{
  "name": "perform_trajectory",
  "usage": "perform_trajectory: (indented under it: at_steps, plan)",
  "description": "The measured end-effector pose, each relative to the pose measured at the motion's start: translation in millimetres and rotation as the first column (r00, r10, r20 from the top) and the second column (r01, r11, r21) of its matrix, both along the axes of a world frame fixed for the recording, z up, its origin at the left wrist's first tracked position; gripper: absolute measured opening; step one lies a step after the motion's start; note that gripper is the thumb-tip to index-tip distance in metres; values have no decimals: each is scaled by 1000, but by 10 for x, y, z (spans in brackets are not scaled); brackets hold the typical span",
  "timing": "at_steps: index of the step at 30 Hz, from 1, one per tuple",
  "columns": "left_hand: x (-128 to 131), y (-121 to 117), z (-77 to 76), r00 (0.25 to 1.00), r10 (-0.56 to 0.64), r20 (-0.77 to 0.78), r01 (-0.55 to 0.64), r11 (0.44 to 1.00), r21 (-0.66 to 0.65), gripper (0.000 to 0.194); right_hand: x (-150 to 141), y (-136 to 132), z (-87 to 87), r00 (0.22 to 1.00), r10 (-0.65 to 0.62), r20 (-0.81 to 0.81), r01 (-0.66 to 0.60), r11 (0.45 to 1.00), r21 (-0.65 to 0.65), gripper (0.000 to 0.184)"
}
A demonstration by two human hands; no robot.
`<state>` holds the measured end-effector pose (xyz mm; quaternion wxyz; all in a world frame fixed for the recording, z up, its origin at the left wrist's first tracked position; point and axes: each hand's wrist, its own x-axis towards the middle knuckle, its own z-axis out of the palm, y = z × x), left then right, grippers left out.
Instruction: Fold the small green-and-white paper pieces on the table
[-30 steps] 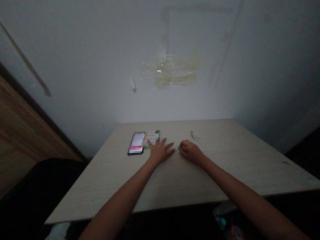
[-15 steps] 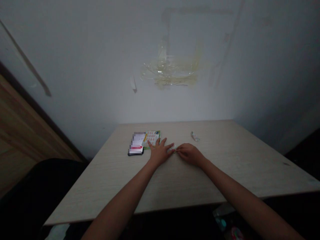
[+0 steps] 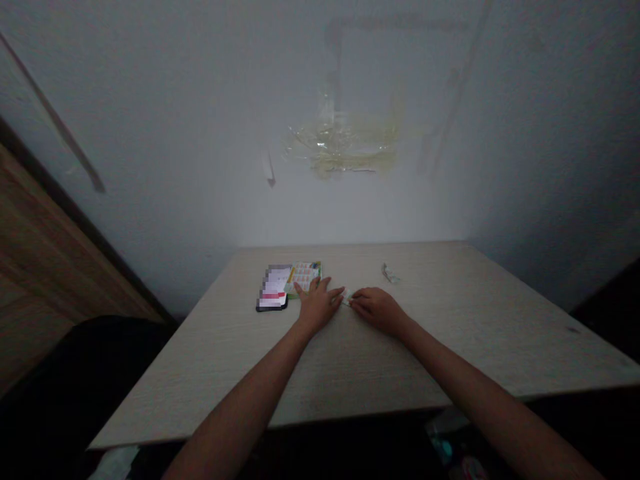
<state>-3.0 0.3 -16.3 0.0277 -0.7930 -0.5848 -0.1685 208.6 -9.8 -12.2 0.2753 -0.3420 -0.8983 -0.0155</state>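
Observation:
My left hand point(image 3: 319, 307) lies with its fingers spread, its thumb side over the lower edge of a printed sheet point(image 3: 303, 275) with rows of small pictures. Its other fingertips reach a small pale strip of paper point(image 3: 346, 298) on the table. From the right, my right hand point(image 3: 380, 310) pinches the near end of this strip between thumb and fingertips. Both hands partly cover the strip, so its full shape is hidden. A dark-edged phone point(image 3: 272, 307) with a lit, partly pixelated screen lies left of the sheet, which overlaps its edge.
A crumpled bit of paper point(image 3: 390, 273) lies behind my right hand on the pale wooden table point(image 3: 425, 353). Behind the table stands a wall with old clear tape point(image 3: 350, 143). Below the front edge, a bag with a teal item point(image 3: 445, 448) shows at lower right.
My right hand has shifted slightly left and nearer to me, toward my left hand, with the strip's end. My left fingers have drawn a little closer together; the phone and sheet stay put.

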Motion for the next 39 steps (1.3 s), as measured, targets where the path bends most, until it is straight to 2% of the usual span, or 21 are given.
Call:
perform_trajectory:
  at_steps: [5, 12, 23, 32, 39]
  plan:
    - [-63, 7, -7, 998, -29, 56, 28, 999, 16, 29, -39, 4, -12, 999, 26, -21, -26, 1000, -2, 26]
    - [-163, 38, 5, 995, -103, -17, 104, 992, 65, 29, -42, -22, 12, 1000, 16, 13, -16, 1000, -9, 23]
    - [-214, -25, 75, 986, -167, -27, 169, 975, 144, 22, -21, 17, -30, 999, 32, -8, -32, 999, -7, 20]
    - [-225, -18, 134, 968, -207, -141, 233, 951, 204, 21, -15, 19, -38, 999, 37, -35, -38, 999, -31, 20]
    - [-226, -33, 78, 952, -243, -184, 287, 919, 270, 26, -12, 22, -29, 999, 30, -38, -31, 998, -47, 19]
